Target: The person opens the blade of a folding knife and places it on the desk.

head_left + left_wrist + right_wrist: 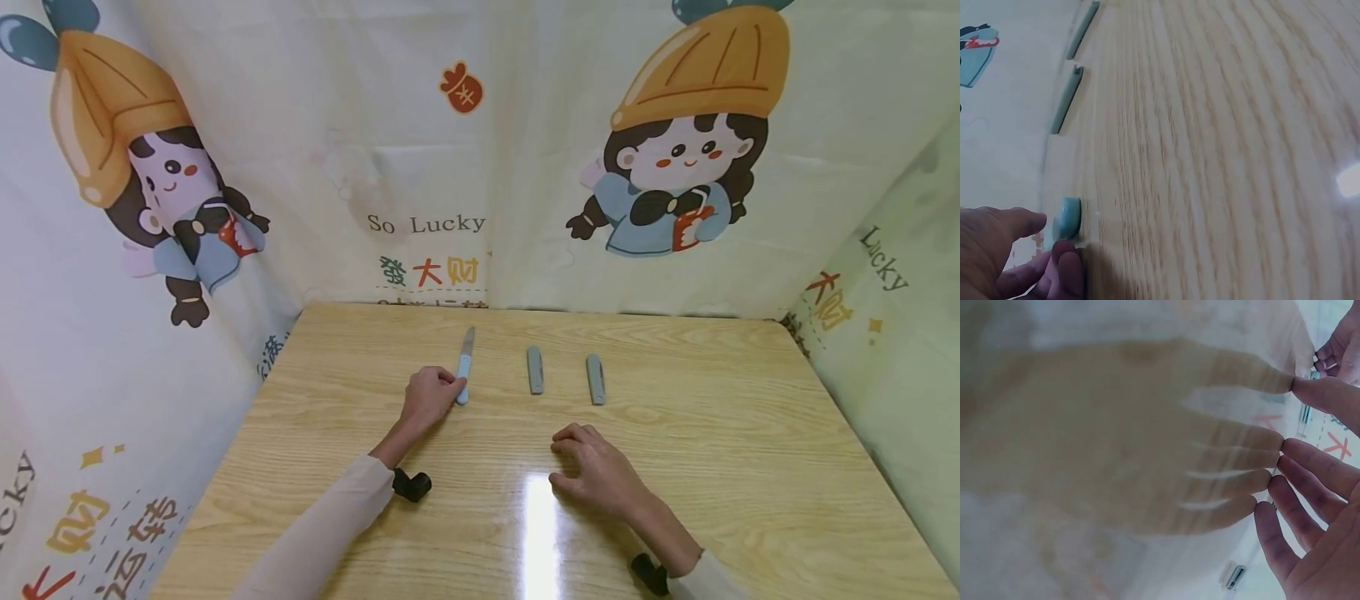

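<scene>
A folding knife [465,364] with a pale blue handle lies unfolded on the table, its blade pointing at the back edge. My left hand [431,395] pinches its handle near the rear end. In the left wrist view, the rounded end of the handle [1069,217] shows between thumb and curled fingers; the rest of the knife is mostly hidden. To its right lie two folded grey-green knives, a nearer one [535,370] and a farther one [596,379]. My right hand [602,473] is low over the table in front of them, fingers apart and holding nothing.
The wooden table [735,450] is bounded at the back and sides by a printed cloth [540,275]. A bright light reflection [541,533] lies on the tabletop between my forearms. Black wrist-worn pieces [412,485] sit at both sleeves.
</scene>
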The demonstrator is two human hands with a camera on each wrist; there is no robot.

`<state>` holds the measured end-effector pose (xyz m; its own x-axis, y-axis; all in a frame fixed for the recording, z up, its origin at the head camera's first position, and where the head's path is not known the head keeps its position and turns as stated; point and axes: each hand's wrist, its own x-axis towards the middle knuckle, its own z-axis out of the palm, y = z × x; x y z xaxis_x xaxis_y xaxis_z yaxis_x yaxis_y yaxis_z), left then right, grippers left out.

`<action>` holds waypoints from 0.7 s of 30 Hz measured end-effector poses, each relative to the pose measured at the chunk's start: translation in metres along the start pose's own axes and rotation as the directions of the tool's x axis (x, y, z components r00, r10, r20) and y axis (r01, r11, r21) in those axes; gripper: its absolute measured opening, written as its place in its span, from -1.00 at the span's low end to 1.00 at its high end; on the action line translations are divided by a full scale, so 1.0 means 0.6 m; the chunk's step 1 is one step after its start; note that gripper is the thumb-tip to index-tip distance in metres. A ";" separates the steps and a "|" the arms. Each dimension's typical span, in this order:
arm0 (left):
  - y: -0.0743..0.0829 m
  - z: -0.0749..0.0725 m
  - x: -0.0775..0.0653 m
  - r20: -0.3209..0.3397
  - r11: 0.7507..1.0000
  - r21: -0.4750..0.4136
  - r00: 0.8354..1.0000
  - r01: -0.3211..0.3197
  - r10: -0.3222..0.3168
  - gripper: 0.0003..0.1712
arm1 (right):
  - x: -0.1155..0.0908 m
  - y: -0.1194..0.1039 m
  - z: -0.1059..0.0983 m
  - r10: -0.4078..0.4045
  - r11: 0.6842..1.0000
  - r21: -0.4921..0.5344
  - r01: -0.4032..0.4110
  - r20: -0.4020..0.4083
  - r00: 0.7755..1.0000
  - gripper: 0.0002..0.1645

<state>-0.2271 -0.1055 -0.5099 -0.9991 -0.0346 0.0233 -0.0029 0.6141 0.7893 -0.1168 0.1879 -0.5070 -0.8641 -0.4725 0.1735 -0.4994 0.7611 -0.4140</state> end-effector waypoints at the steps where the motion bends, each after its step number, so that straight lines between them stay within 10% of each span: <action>1: -0.001 -0.001 0.000 -0.010 1.000 0.001 1.000 0.007 -0.007 -0.76 | 0.001 0.000 -0.001 -0.007 1.000 -0.001 0.007 0.000 1.000 -0.56; 6: 0.003 -0.002 0.000 -0.072 0.999 0.039 0.997 -0.025 0.028 -0.75 | 0.004 0.001 -0.006 -0.026 1.000 -0.016 0.027 0.017 1.000 -0.58; 14: 0.038 0.008 0.004 -0.035 0.921 0.243 0.946 -0.304 0.321 -0.42 | 0.012 -0.001 -0.017 -0.037 0.997 -0.065 0.042 0.074 0.997 -0.61; 21: 0.085 0.049 0.011 0.093 0.905 0.289 0.950 -0.313 0.299 -0.41 | 0.016 -0.004 -0.020 -0.040 0.995 -0.085 0.047 0.084 0.996 -0.64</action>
<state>-0.2351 -0.0513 -0.4877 -0.9537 0.2237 0.2010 0.2979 0.7944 0.5293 -0.1248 0.1866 -0.4934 -0.8349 -0.5383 0.1147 -0.5433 0.7729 -0.3277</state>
